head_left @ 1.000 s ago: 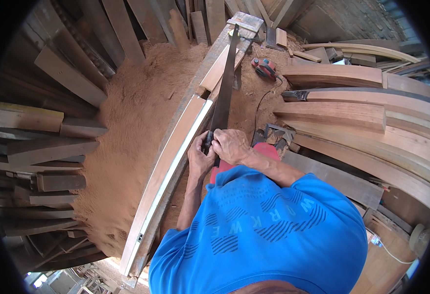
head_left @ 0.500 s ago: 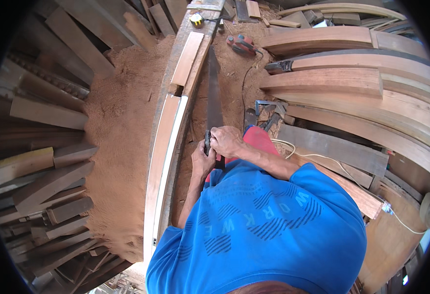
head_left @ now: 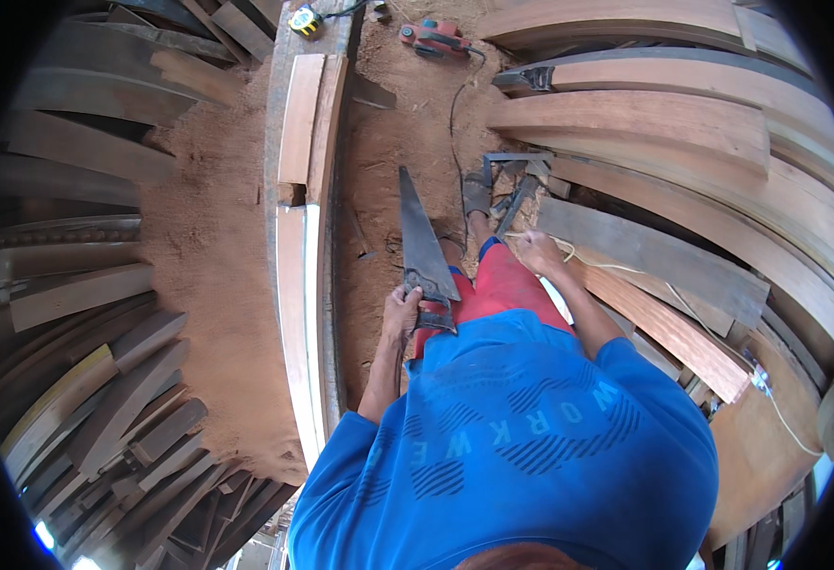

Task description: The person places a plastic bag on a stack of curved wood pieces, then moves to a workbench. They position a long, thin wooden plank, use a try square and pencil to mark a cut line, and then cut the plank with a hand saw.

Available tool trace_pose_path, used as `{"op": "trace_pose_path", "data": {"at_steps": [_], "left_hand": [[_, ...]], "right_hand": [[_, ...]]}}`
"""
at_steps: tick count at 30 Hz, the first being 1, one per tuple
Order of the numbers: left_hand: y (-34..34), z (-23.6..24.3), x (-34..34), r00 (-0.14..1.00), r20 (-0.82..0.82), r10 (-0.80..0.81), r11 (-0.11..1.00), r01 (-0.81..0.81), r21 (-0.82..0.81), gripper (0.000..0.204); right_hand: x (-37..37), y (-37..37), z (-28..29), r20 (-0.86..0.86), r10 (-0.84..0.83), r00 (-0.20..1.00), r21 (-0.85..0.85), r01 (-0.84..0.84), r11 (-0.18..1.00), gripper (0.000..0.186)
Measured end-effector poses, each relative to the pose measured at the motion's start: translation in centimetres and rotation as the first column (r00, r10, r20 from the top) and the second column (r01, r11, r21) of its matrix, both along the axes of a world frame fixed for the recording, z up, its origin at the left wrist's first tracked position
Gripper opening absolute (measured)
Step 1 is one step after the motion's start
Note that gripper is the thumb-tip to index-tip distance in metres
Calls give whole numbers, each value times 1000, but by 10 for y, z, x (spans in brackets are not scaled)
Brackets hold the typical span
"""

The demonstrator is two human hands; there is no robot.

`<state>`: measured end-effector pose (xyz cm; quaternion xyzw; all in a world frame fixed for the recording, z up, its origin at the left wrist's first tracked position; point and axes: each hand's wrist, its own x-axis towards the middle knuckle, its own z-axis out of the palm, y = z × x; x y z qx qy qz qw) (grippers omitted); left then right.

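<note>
My left hand [head_left: 400, 310] is closed around the grip of a handsaw [head_left: 421, 233]. The saw's long dark blade points away from me, tip far and handle at my lap, above my red shorts. My right hand [head_left: 538, 253] is apart from the saw, out to the right beside a pale cable [head_left: 569, 249]; its fingers are too unclear to tell whether they hold anything. Left of the saw lies a long narrow timber [head_left: 293, 256] with a white strip along its side. A dark notch [head_left: 292, 195] separates it from a shorter reddish piece [head_left: 301, 119] beyond.
A yellow tape measure [head_left: 305, 21] rests on the far end of the bench beam. A red power planer [head_left: 434, 39] with a dark cord lies on the sawdust. Curved planks [head_left: 635, 128] are stacked at right, beside a metal square [head_left: 517, 158]. More boards [head_left: 85, 142] line the left.
My right hand has left the saw handle and moved right. The left hand keeps the saw. The view has shifted, with the tape measure and planer now closer to the upper edge.
</note>
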<state>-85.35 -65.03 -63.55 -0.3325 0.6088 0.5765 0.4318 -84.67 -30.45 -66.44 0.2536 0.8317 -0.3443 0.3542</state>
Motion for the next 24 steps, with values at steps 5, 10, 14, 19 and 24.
{"op": "trace_pose_path", "data": {"at_steps": [5, 10, 14, 19, 24], "left_hand": [[25, 28, -20, 983, -123, -135, 989, 127, -72, 32], [58, 81, -82, 827, -474, -304, 953, 267, -144, 42], [58, 133, -116, 803, -559, -208, 971, 238, -21, 49], [30, 125, -139, 635, -748, -193, 967, 253, -35, 50], [-20, 112, -167, 589, -779, -216, 960, 273, -60, 49]], "right_hand": [[34, 42, -53, -1, 185, 983, -7, -185, 983, 33], [-19, 33, -38, 22, -173, 985, -185, 174, 967, 28], [-72, 33, -65, -47, -22, 999, -164, 14, 986, 25], [-133, 10, -56, -162, 47, 986, -188, -78, 979, 22], [-160, -49, -46, -183, 46, 982, -135, -72, 988, 23]]}}
